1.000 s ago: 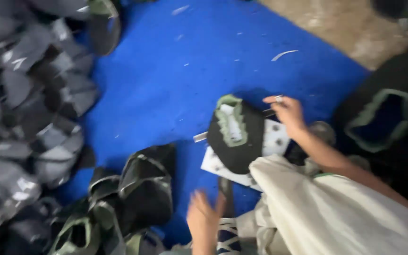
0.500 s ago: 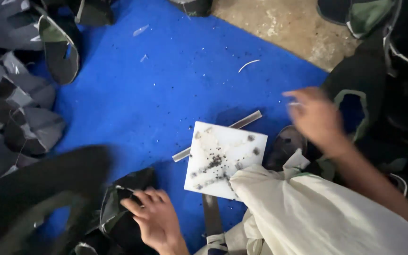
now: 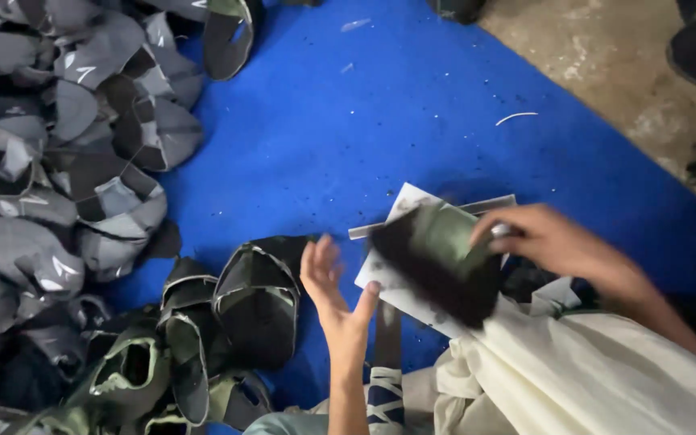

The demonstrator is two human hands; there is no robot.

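Over white board (image 3: 403,211), near right: right hand (image 3: 553,242) grips blurred dark-green shoe upper (image 3: 437,262). Left hand (image 3: 333,290) open, empty, just beside it. Grey uppers pile (image 3: 50,161) far left; dark uppers (image 3: 227,314) near left remain.

A bright blue mat (image 3: 348,121) covers the floor, flecked with small black specks and a few pale scraps. Along its left edge lies a heap of grey and black shoe uppers (image 3: 50,161) with white marks. At the bottom edge sit black uppers (image 3: 255,302) with olive-green trim. The right hand (image 3: 557,242) grips a black piece (image 3: 437,262) with a green lining, blurred. Under it is a white board (image 3: 400,282) dusted with dark specks. The cloth (image 3: 590,379) at the bottom right is cream. Beyond the mat's top right edge the ground (image 3: 606,72) is dull tan.
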